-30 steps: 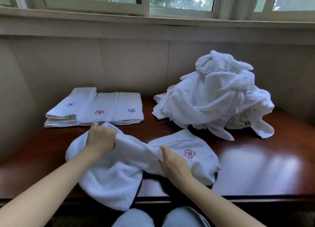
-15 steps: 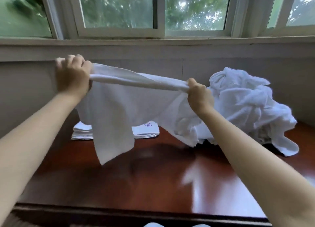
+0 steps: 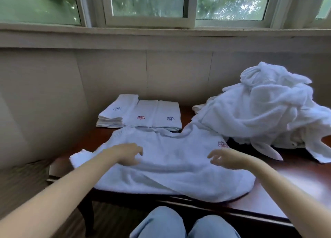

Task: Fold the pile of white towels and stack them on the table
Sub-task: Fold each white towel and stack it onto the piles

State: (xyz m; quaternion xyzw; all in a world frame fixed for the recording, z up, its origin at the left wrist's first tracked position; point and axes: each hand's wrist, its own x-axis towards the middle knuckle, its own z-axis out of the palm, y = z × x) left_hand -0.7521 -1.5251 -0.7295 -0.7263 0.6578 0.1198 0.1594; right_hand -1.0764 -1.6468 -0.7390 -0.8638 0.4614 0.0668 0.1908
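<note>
Head view: folded stacks point(image 3: 141, 116) sat back-left on worktop point(image 3: 295, 177), one towel point(image 3: 170, 168) lay spread under left hand point(image 3: 125, 154) and right hand point(image 3: 225, 158), grips loose and empty, big pile point(image 3: 268, 112) at right was unfolded

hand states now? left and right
Left hand: open, fingers relaxed over the spread towel, holding nothing.
Right hand: open, over the same towel, holding nothing.
</note>
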